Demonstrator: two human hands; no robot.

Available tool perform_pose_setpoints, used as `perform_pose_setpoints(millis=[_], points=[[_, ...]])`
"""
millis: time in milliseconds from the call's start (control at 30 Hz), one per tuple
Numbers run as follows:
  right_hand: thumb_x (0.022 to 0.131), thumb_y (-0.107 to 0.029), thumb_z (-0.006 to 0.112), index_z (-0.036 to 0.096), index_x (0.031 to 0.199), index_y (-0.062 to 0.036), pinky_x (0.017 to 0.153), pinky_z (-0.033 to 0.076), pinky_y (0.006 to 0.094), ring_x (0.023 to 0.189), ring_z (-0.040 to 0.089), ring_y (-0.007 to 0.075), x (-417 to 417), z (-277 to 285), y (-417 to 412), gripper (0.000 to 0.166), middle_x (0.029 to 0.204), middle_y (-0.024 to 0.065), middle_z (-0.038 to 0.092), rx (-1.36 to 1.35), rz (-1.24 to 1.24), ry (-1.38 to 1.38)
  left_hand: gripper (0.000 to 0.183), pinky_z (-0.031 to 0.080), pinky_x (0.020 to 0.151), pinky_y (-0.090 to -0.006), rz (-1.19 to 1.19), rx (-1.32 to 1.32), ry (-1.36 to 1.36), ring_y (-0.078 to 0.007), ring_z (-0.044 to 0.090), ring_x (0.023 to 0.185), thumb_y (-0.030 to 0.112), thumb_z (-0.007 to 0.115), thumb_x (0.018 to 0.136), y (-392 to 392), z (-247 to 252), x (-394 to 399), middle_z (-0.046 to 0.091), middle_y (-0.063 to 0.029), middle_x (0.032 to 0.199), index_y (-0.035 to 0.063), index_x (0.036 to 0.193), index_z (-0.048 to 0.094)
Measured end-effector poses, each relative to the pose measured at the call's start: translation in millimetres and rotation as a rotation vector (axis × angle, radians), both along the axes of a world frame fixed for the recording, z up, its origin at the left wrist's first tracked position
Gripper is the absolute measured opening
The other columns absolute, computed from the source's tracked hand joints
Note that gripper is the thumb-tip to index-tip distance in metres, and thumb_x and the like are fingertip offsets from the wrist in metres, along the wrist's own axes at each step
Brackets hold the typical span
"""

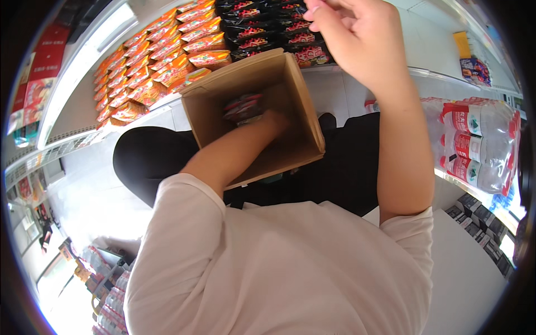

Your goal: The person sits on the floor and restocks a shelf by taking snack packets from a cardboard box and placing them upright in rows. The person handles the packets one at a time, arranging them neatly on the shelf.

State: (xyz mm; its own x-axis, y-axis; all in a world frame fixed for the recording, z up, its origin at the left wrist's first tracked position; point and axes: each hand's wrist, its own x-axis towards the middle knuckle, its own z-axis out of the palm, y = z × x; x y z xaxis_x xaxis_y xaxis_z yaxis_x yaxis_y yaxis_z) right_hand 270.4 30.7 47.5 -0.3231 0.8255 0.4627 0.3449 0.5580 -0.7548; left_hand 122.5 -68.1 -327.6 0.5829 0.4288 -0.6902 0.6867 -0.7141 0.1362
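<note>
An open cardboard box (307,109) rests tilted on my lap, its mouth facing up toward me. My left hand (278,123) reaches deep inside it; its fingers are lost in the shadow. Beside that hand, a few dark and red plastic packets (243,106) lie at the box's bottom. My right hand (351,31) is raised over the shelf at the top of the view, above rows of black packets (251,31), with its fingers curled and partly cut off by the frame's edge. Whether it holds anything cannot be seen.
Orange snack packets (146,63) stand in rows on the shelf at upper left. Shrink-wrapped water bottles (479,144) with red caps are at right, above small dark boxes (481,226). A white surface (456,268) is at lower right, and more bottle packs (115,305) are at lower left.
</note>
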Motion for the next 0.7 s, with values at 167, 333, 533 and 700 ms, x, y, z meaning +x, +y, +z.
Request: perform_pose_setpoints(millis=[167, 333, 533, 700], points=[[0.092, 0.003, 0.065, 0.061, 0.087, 0.0014, 0.055, 0.047, 0.0244, 0.060, 0.060, 0.0085, -2, -5, 1, 0.006, 0.071, 0.0078, 0.064, -0.065, 0.098, 0.038, 0.039, 0.050, 0.103, -0.0518, 0.163, 0.098, 0.053, -0.0336, 0.063, 0.127, 0.028, 0.060, 0.098, -24, -114, -18, 0.066, -0.0173, 0.137, 0.0092, 0.130, 0.071], [0.090, 0.001, 0.065, 0.061, 0.086, 0.0013, 0.056, 0.049, 0.0318, 0.058, 0.066, 0.0246, 4, -8, 6, 0.006, 0.067, 0.0154, 0.063, -0.004, 0.146, 0.026, 0.035, 0.054, 0.087, -0.0536, 0.408, 0.106, 0.226, -0.0316, 0.066, 0.122, 0.028, 0.059, 0.100, -16, -110, -24, 0.070, -0.0140, 0.131, 0.0132, 0.129, 0.072], [0.089, 0.000, 0.065, 0.062, 0.086, 0.0010, 0.057, 0.050, 0.0374, 0.060, 0.065, 0.0363, -1, 18, -5, 0.005, 0.066, 0.0195, 0.063, 0.011, 0.166, -0.137, 0.035, 0.053, 0.084, -0.0568, 0.473, 0.103, 0.297, -0.0338, 0.067, 0.117, 0.030, 0.063, 0.096, -11, -96, -25, 0.072, -0.0140, 0.126, 0.0136, 0.125, 0.074], [0.088, -0.001, 0.067, 0.064, 0.087, 0.0012, 0.058, 0.050, 0.0379, 0.062, 0.066, 0.0365, -1, 10, -1, 0.004, 0.069, 0.0198, 0.065, 0.020, 0.164, -0.163, 0.034, 0.051, 0.081, -0.0573, 0.274, 0.044, 0.484, -0.0347, 0.068, 0.113, 0.031, 0.065, 0.094, -16, -51, -6, 0.073, -0.0137, 0.121, 0.0142, 0.121, 0.076]])
